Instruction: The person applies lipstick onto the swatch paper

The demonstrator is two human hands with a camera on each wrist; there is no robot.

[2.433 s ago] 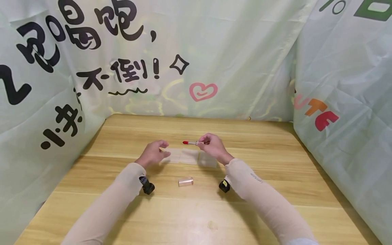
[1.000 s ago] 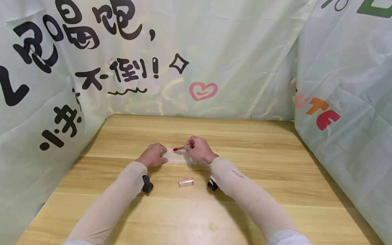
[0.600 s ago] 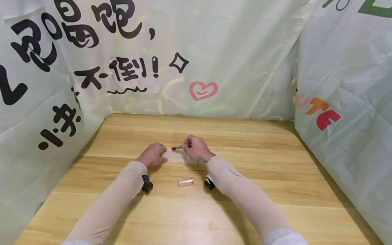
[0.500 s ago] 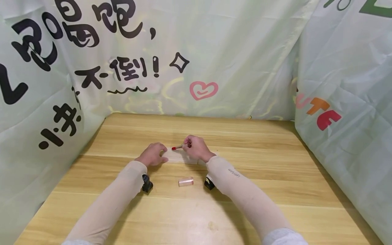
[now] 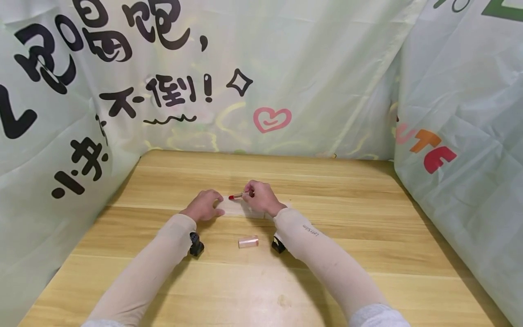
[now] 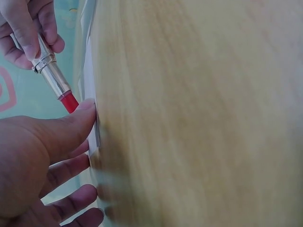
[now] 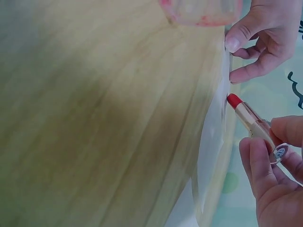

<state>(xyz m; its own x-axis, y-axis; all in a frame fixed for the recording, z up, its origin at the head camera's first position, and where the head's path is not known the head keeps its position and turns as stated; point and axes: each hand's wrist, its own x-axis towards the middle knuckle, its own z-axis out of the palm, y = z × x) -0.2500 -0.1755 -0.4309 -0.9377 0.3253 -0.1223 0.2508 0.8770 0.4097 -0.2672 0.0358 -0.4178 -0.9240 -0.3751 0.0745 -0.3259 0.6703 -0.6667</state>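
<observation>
Right hand [image 5: 261, 198]: we are seeing its thumb and fingers pinching the lipstick [image 7: 251, 118] near the base, the hand covering part of the paper strip [image 5: 234, 208] in the head view.
Left hand [image 5: 204, 205]: we are observing its thumb and fingers spreading apart at the left end of the paper strip; the left wrist view is showing the thumb touching the paper.
Lipstick position: we are finding it uncapped between the two hands, its red tip [image 7: 234, 100] pointing towards the left hand near the far edge of the paper; whether the tip is touching, we cannot tell.
Lipstick finish: we are noting a shiny metallic tube carrying a round label [image 7: 280, 152] on its base.
Paper strip: we are recording it as white and thin, lying crosswise on the worktop [image 5: 261, 284].
Cap [image 5: 248, 242]: we are seeing it lying on its side, clear and pinkish, nearer to the person than the paper and well apart from the hands.
Sleeves: we are noting beige on the left sleeve [image 5: 143, 268] and the right sleeve [image 5: 327, 254], the latter bearing small dark print.
Wall cloth [image 5: 327, 68]: we are finding it surrounding the worktop, pale green, showing black lettering and a pink heart [image 5: 272, 119].
</observation>
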